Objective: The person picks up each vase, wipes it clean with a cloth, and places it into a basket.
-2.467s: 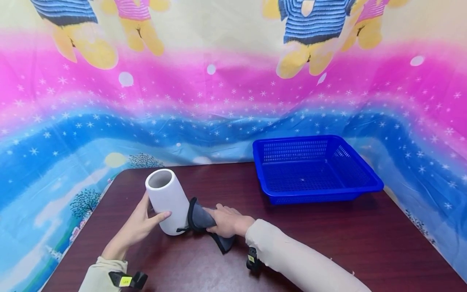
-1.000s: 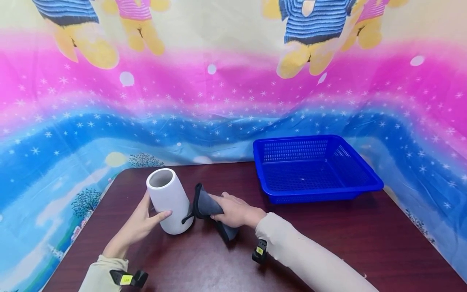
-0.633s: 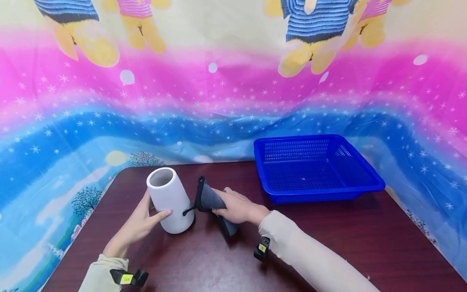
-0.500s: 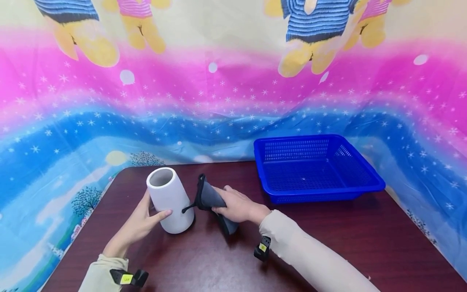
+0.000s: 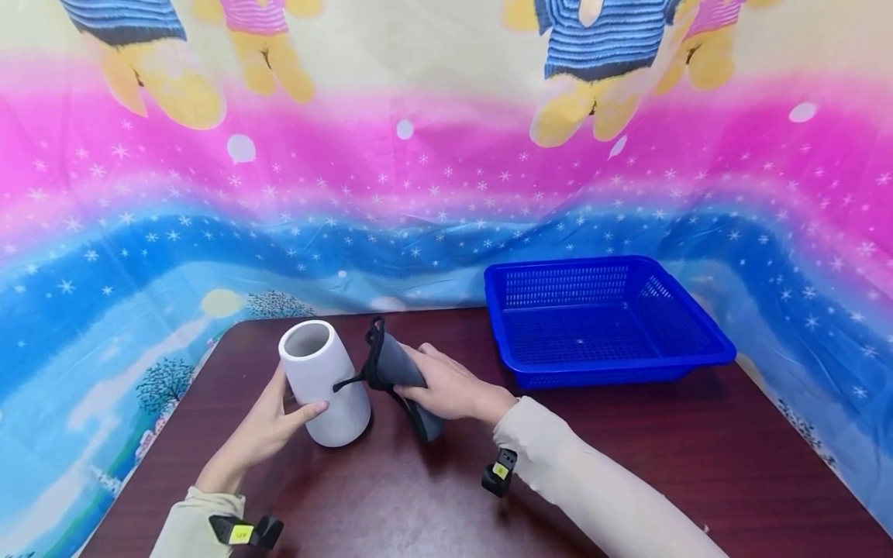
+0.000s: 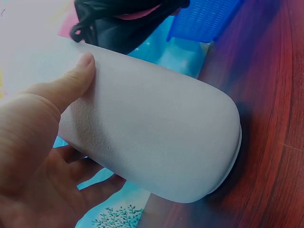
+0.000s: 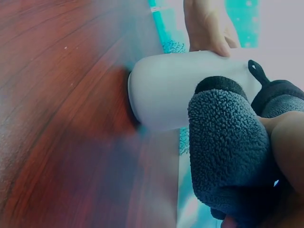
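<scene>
A white, tapered vase [image 5: 328,395] stands on the table with its round mouth upward. My left hand [image 5: 268,426] grips it from the left, thumb [image 6: 78,78] across the near side and fingers behind. To its right, my right hand [image 5: 453,387] holds a bunched grey cleaning cloth [image 5: 401,368] with black edging. In the right wrist view the cloth [image 7: 228,137] looks fluffy and folded over, right in front of the vase. Its black hanging loop [image 5: 346,383] overlaps the vase's side in the head view. Part of the right hand's grip is hidden under the cloth.
A blue plastic basket [image 5: 512,363] with slotted walls sits at the back right of the dark red wooden table [image 5: 628,457]. Behind the table hangs a patterned cloth backdrop [image 5: 391,178]. Each wrist carries a small black camera.
The right hand has lifted the cloth from the vase's lower side toward its upper part, drifting right and then slightly back left. The left hand and vase have stayed put.
</scene>
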Demonstrator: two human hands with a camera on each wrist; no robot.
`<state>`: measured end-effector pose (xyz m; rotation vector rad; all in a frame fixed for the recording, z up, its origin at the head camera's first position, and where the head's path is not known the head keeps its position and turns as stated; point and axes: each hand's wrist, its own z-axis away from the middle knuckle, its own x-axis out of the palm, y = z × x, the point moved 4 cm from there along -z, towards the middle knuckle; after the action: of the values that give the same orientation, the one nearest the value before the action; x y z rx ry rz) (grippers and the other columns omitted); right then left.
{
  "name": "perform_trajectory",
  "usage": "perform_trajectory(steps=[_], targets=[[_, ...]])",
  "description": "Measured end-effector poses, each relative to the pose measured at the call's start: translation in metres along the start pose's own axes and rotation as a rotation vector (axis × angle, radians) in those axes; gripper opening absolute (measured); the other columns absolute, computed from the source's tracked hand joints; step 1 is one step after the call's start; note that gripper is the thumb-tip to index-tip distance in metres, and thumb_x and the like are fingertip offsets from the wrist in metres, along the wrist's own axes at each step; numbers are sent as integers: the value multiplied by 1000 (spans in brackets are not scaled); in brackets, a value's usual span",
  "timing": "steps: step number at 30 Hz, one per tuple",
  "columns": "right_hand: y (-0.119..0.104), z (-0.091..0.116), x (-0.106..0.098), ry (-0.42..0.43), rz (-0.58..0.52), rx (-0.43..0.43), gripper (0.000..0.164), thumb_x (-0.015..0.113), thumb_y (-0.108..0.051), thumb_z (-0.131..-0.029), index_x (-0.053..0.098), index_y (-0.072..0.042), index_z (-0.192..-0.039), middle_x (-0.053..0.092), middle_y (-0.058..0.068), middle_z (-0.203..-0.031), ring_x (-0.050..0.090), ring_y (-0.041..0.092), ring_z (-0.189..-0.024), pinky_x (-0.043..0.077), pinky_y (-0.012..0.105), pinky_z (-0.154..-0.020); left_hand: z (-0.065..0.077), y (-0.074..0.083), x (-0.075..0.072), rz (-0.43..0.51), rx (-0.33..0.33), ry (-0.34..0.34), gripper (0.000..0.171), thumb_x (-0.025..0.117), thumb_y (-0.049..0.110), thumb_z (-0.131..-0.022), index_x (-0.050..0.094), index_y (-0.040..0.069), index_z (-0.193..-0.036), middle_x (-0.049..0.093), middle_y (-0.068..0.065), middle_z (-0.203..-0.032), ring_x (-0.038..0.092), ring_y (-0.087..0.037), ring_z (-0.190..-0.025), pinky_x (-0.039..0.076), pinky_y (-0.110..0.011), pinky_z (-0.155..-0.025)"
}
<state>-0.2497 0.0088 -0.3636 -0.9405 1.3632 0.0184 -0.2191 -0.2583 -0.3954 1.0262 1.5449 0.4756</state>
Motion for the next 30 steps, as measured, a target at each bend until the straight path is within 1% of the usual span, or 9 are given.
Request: perform_trajectory(steps=[4,7,11,15,17,18,23,25,30], targets=[[-7,-3,-2,7,-18,-13,61,65,-36,-99,39,-32,-154,59,0,-111,49,12,-98,50,26,-77,0,-1,0,-13,-2,2,90,73,19,-94,14,19,-161,42,-14,-153,44,14,-122,52,-31,-100],[-12,-5,-3,15,-32,-29,59,64,-36,-99,40,-33,-153,60,-1,-111,49,11,-99,50,25,-77,0,-1,0,-8,1,1,90,73,20,-94,14,19,-161,41,-14,-154,42,14,-123,53,-38,-101],[-19,-8,-4,29,-33,-49,64,65,-37,-98,36,-35,-155,60,-1,-112,49,12,-100,50,25,-77,0,0,0,-1,12,-2,89,73,20,-94,14,20,-161,42,-15,-153,48,-2,-128,51,-55,-101],[-24,-10,-5,35,-26,-50,72,66,-38,-97,27,-39,-158,60,-1,-111,49,11,-100,49,25,-76,-1,1,0,1,20,-2,88,73,19,-94,15,21,-161,42,-15,-153,50,-26,-132,50,-58,-100],[-26,-11,-4,34,-29,-50,74,66,-39,-97,25,-41,-159,60,0,-111,50,12,-100,50,25,-75,-1,2,1,3,23,-2,89,73,18,-94,15,21,-161,41,-15,-153,49,-32,-132,51,-58,-100],[-27,-12,-4,32,-32,-48,74,66,-39,-97,25,-41,-159,60,0,-111,50,12,-100,50,25,-75,-1,2,0,3,25,-1,89,73,18,-94,15,21,-161,41,-14,-153,50,-29,-132,51,-57,-100],[-33,-16,-2,28,-33,-59,75,66,-40,-97,24,-42,-159,59,0,-112,50,11,-100,49,25,-74,-2,0,0,2,30,-3,89,73,18,-94,15,24,-161,40,-13,-155,47,6,-125,53,-47,-99],[-35,-18,0,28,-29,-67,75,66,-40,-97,24,-42,-159,59,0,-112,50,11,-99,49,24,-74,-2,0,0,2,27,-5,90,73,19,-94,15,26,-161,40,-12,-155,45,11,-123,53,-46,-99],[-38,-22,4,22,-27,-67,72,66,-40,-97,27,-40,-158,60,1,-113,50,11,-99,49,23,-73,-2,1,0,17,19,-12,90,73,19,-94,13,26,-161,39,-13,-156,51,-20,-133,51,-53,-101]])
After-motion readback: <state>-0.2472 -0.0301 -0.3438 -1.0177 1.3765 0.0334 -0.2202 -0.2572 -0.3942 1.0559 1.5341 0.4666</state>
